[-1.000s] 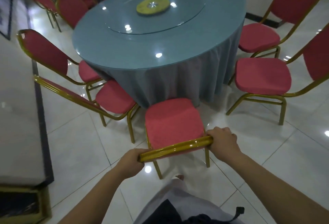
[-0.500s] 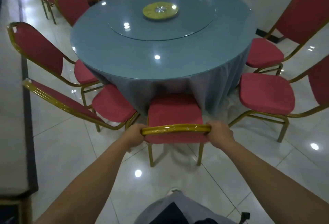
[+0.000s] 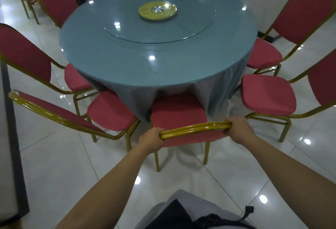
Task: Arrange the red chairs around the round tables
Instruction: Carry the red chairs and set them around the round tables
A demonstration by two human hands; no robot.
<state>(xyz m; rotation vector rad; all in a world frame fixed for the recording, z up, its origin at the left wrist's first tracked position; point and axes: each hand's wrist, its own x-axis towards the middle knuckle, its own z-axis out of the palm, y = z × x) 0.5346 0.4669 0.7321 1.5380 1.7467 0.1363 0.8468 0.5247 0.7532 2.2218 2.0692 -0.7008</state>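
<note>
Two hands, the left hand [image 3: 151,138] and right hand [image 3: 238,128], grip a red chair [image 3: 178,114] by the ends of its gold top rail. The front of its padded seat sits under the blue-draped round bench [image 3: 145,68], pushed farther in than a moment ago.

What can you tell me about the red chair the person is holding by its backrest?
The held chair has a red padded fabric seat and back on a glossy gold metal tube frame. It stands upright on the white tiled floor, facing the round table, its seat front against the grey-blue tablecloth. The left hand grips the left end of the top rail, the right hand its right end. Only the rear legs show.
</note>
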